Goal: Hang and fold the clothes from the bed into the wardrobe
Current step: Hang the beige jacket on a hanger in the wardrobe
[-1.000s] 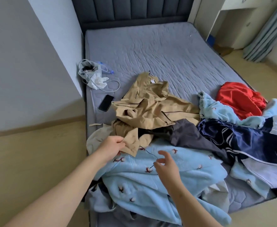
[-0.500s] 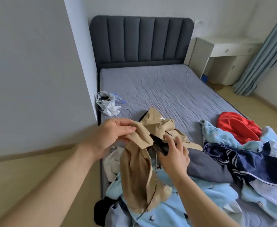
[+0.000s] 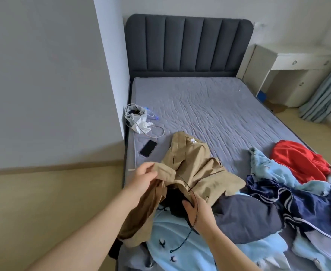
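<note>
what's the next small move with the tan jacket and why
Probably lift the tan jacket up off the bed: the left hand grips its edge, the right hand holds its hem, but most of it lies crumpled there.

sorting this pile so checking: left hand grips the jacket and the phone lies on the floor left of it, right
No: the phone lies on the bed, not the floor, as the head view shows. The left hand does grip the jacket, with the phone to its left.
</note>
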The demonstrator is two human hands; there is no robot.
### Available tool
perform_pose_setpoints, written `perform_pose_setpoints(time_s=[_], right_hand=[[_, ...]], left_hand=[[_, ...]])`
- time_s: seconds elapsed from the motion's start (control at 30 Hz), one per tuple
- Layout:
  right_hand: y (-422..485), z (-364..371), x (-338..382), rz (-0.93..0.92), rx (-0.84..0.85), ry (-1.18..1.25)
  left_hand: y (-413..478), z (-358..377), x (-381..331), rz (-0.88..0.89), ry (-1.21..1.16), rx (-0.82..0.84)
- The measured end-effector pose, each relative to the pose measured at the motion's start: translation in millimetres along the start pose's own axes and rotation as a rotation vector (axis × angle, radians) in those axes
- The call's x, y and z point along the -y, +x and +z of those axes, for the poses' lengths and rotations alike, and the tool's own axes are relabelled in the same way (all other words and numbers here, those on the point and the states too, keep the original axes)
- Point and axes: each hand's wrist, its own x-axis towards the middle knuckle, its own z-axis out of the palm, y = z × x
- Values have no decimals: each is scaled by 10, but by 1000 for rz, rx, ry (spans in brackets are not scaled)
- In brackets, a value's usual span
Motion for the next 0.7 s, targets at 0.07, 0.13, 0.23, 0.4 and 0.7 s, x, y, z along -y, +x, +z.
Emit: perform_pose_setpoints(time_s=[0.07, 0.13, 0.23, 0.4, 0.7], right_hand=[[8, -9, -132, 5, 3, 28], [50, -56, -226, 23, -7, 42], [135, -133, -347, 71, -2, 73], [144, -220, -503, 177, 104, 87], [148, -361, -178, -214, -136, 350]], left_hand=[[-23, 130, 256, -39, 135, 132], [-90, 237, 473, -51, 373, 206], [-170, 396, 732, -116, 517, 107], [-97, 618, 765, -323, 437, -153], [51, 351, 167, 31, 421, 39]])
